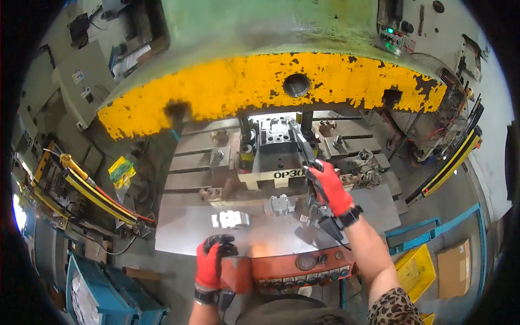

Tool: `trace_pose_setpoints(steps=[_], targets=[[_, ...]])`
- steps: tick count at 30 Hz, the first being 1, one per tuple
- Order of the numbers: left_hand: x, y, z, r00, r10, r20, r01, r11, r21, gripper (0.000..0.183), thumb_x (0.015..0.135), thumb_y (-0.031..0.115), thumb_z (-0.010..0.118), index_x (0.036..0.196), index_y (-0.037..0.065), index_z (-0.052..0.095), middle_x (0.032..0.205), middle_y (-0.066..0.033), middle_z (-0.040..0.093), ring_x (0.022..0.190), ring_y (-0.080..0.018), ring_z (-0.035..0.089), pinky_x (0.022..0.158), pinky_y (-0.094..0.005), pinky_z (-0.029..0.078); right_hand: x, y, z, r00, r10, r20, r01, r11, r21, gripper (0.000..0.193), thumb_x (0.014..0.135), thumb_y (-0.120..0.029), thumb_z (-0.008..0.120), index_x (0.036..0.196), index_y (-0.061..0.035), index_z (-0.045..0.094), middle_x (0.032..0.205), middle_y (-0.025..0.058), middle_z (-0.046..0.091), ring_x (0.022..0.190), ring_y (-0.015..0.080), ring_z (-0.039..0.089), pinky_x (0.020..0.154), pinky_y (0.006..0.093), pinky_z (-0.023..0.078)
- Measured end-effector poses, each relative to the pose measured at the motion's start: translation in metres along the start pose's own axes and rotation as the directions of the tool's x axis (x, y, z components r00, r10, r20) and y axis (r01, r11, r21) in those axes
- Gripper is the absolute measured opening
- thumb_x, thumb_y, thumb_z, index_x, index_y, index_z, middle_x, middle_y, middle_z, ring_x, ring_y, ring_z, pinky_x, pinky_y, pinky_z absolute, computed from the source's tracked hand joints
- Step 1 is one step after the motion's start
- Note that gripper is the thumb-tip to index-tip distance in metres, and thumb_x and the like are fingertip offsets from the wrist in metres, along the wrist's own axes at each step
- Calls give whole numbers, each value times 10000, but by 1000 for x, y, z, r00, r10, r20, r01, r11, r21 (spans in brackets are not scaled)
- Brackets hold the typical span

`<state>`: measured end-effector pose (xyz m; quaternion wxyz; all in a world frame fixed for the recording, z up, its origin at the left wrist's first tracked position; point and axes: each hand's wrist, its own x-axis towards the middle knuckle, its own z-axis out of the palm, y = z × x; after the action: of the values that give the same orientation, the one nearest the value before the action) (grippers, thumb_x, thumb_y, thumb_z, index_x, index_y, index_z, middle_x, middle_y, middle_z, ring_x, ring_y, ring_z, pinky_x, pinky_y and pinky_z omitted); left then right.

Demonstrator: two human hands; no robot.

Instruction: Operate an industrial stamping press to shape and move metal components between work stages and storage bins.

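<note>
My right hand (329,187), in a red glove with dark fingertips, is closed around a long grey handling tool (304,144). The tool reaches forward into the press, its far end beside a bright metal part (277,125) on the die (272,158). Its exact tip is hard to make out. My left hand (212,261), gloved alike, hovers by the near edge of the steel plate (184,230), empty, its fingers loosely bent and apart. Beyond it lies a shiny formed metal part (233,219). Another formed part (280,205) sits farther right, left of my right hand.
A yellow press ram (233,89) spans above the die. The red control panel (303,271) with buttons fronts the plate. Yellow-black guard posts stand left (100,195) and right (452,162). Rags (365,165) lie right of the die. A blue bin (100,292) and yellow crate (416,272) flank me.
</note>
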<state>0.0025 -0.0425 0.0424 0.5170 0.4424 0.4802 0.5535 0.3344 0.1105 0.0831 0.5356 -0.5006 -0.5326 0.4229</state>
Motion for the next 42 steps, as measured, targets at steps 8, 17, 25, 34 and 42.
trace_pose_setpoints(steps=[8, 17, 25, 34, 42], targets=[[-12, -11, -36, 992, -7, -126, 7, 1000, 2, 233, 975, 142, 583, 1062, -54, 674, 891, -128, 714, 769, -197, 693, 746, -330, 571, 27, 7, -6, 997, 74, 23, -73, 997, -29, 181, 954, -228, 575, 896, -58, 593, 620, 27, 548, 342, 156, 451, 291, 318, 311], [3, -17, -21, 990, 46, -131, -54, 997, -56, 285, 974, 209, 582, 1049, -48, 680, 858, -123, 710, 727, -206, 689, 714, -332, 569, 41, 11, -1, 989, 145, 40, -129, 952, -276, 216, 934, -272, 589, 929, -57, 609, 665, 83, 603, 512, 202, 605, 455, 380, 477], [-1, -8, -32, 985, 77, -152, -80, 997, -9, 220, 974, 100, 559, 1097, -60, 646, 1002, -130, 703, 808, -212, 687, 755, -348, 577, 21, -6, 15, 995, -86, 44, 62, 214, -975, 460, 871, -275, 626, 1259, -39, 554, 976, 190, 711, 876, 351, 699, 730, 457, 560], [-43, -90, -131, 819, 64, -571, 75, 973, 216, 200, 960, 65, 596, 1133, -28, 637, 1046, -93, 695, 867, -165, 669, 711, -290, 542, -194, 59, -132, 823, -36, -566, -174, 934, -313, 433, 942, -125, 595, 1346, 12, 520, 941, 125, 664, 799, 132, 605, 678, 302, 494], [-70, -191, -104, 931, -317, -183, 327, 945, 24, 221, 978, 148, 590, 1144, 12, 644, 956, -48, 677, 860, -125, 621, 685, -282, 519, -385, 277, -252, 439, 434, -787, -612, 785, 92, 421, 925, -150, 639, 1305, 16, 568, 1180, 165, 669, 988, 245, 651, 844, 346, 517]])
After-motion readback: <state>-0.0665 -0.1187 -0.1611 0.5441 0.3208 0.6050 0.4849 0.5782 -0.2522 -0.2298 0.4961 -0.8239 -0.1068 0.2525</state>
